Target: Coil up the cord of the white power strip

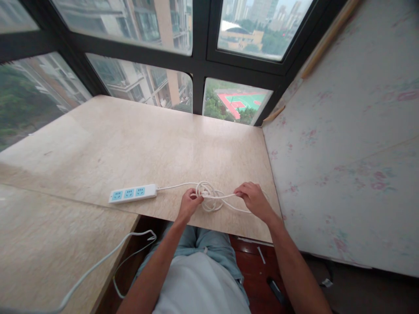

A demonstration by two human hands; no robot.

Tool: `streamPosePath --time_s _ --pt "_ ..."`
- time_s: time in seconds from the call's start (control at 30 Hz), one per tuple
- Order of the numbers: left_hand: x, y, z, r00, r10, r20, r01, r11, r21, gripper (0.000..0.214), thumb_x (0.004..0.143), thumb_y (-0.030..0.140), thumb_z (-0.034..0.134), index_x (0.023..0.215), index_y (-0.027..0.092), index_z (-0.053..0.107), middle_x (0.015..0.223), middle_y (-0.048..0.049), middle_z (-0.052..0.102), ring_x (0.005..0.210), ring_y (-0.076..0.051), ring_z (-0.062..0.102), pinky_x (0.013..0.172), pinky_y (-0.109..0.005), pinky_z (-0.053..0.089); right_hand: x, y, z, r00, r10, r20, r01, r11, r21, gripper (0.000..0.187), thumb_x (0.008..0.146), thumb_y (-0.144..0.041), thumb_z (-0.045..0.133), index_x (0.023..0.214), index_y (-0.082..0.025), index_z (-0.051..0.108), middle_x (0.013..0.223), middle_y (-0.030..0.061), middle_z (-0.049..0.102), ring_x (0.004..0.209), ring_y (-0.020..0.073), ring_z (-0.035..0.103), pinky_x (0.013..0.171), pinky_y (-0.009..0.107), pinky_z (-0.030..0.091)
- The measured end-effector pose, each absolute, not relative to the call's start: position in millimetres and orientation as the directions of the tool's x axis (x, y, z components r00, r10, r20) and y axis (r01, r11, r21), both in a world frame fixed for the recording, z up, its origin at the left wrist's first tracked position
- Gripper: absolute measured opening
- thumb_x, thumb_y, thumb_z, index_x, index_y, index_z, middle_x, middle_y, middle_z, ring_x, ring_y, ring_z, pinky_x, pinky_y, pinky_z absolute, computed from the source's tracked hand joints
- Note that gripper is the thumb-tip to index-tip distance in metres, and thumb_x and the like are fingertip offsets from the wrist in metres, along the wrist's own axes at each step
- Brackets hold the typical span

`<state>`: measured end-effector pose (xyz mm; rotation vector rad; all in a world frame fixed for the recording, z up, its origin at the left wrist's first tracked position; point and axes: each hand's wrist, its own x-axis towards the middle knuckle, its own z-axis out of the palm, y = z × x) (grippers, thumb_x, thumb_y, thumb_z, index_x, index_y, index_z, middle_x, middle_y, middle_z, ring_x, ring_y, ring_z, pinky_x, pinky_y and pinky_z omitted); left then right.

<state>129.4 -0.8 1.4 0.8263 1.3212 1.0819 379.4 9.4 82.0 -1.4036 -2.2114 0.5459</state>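
Note:
A white power strip (132,194) with blue sockets lies on the stone sill, left of my hands. Its white cord (212,204) runs right into a loose, tangled coil. My left hand (190,204) is closed on the left side of that coil, thumb and fingers pinching it. Right of the coil, my right hand (253,198) pinches a stretch of the same cord, which is drawn out between the two hands. More cord passes below and behind my right hand, where part of it is hidden.
The pale stone sill (157,139) meets dark-framed windows (199,56) at the back. A flower-patterned wall (343,174) borders it on the right. A separate white cable (94,266) loops over the sill's edge at lower left. On the floor at lower right lies a dark object (276,290).

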Motion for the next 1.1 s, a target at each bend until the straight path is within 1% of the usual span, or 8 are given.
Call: streamPosePath --time_s 0.1,0.17,0.27,0.37,0.6,0.83,0.97,1.1 --pt "126.9 -0.4 0.9 -0.069 0.938 -0.339 -0.166 0.324 0.931 0.026 0.056 0.027 0.074 0.074 0.015 0.059 0.065 0.0012 0.062 0.061 -0.013 0.059 0.06 -0.024 0.046 399.6 2.1 74.8 -0.305 0.944 0.124 0.476 0.265 -0.838 0.024 0.088 -0.04 0.056 0.078 -0.022 0.069 0.078 0.0038 0.065 0.079 0.0199 0.056 0.074 0.033 0.039" --pt "125.8 -0.6 0.7 -0.082 0.936 -0.342 -0.178 0.324 0.929 0.027 0.057 0.029 0.074 0.074 0.015 0.06 0.067 0.0009 0.062 0.062 -0.013 0.059 0.061 -0.024 0.047 406.2 -1.9 67.0 -0.167 0.979 0.115 0.245 0.154 -0.957 0.027 0.084 -0.047 0.059 0.074 -0.022 0.066 0.074 0.0024 0.06 0.073 0.0185 0.054 0.069 0.031 0.039" --pt "124.7 -1.0 1.2 -0.087 0.934 -0.346 -0.186 0.326 0.927 0.029 0.059 0.034 0.075 0.076 0.014 0.062 0.073 -0.0009 0.063 0.067 -0.013 0.059 0.064 -0.025 0.049 408.3 -3.2 55.3 0.113 0.99 0.08 -0.08 0.089 -0.993 0.025 0.077 -0.045 0.066 0.071 -0.022 0.061 0.069 -0.0005 0.054 0.067 0.0155 0.05 0.064 0.029 0.039" --pt "124.2 -1.0 2.1 -0.086 0.929 -0.36 -0.195 0.338 0.92 0.035 0.059 0.041 0.076 0.077 0.014 0.062 0.076 -0.0024 0.064 0.069 -0.014 0.06 0.065 -0.026 0.051 409.5 2.9 49.1 0.259 0.966 0.022 -0.228 0.083 -0.97 0.025 0.071 -0.043 0.071 0.072 -0.022 0.057 0.073 -0.0008 0.055 0.066 0.0143 0.05 0.063 0.029 0.041" --pt "125.5 -2.9 0.5 -0.083 0.9 -0.429 -0.252 0.397 0.882 0.04 0.058 0.045 0.078 0.076 0.014 0.061 0.076 -0.002 0.064 0.072 -0.014 0.06 0.067 -0.027 0.053 424.1 27.4 30.2 0.387 0.909 -0.156 -0.325 -0.024 -0.945 0.034 0.059 -0.042 0.081 0.075 -0.019 0.061 0.077 -0.0012 0.06 0.057 0.0082 0.05 0.05 0.022 0.039" --pt "125.7 -7.7 -5.7 -0.056 0.865 -0.499 -0.257 0.471 0.844 0.043 0.057 0.041 0.08 0.085 0.016 0.06 0.079 -0.0028 0.066 0.072 -0.016 0.064 0.064 -0.03 0.054 420.6 46.8 -1.7 0.411 0.879 -0.24 -0.239 -0.15 -0.959 0.038 0.054 -0.038 0.079 0.083 -0.018 0.065 0.066 -0.0045 0.059 0.049 0.0069 0.049 0.044 0.019 0.037" --pt "120.8 -12.4 -2.0 -0.078 0.872 -0.483 -0.123 0.473 0.873 0.043 0.061 0.047 0.076 0.087 0.017 0.059 0.079 -0.0034 0.067 0.067 -0.017 0.065 0.054 -0.027 0.052 420.6 51.2 -13.0 0.418 0.877 -0.237 -0.133 -0.199 -0.971 0.04 0.055 -0.043 0.075 0.084 -0.017 0.065 0.07 -0.0022 0.062 0.053 0.0091 0.052 0.049 0.022 0.041" --pt "111.5 -16.7 5.8 -0.055 0.882 -0.469 -0.07 0.465 0.883 0.042 0.066 0.055 0.067 0.078 0.016 0.064 0.077 -0.0053 0.069 0.065 -0.017 0.065 0.053 -0.025 0.049 425.3 47.8 -19.9 0.466 0.878 -0.109 0.112 -0.181 -0.977 0.038 0.059 -0.04 0.07 0.088 -0.015 0.065 0.078 0.003 0.064 0.07 0.0165 0.058 0.067 0.032 0.048"
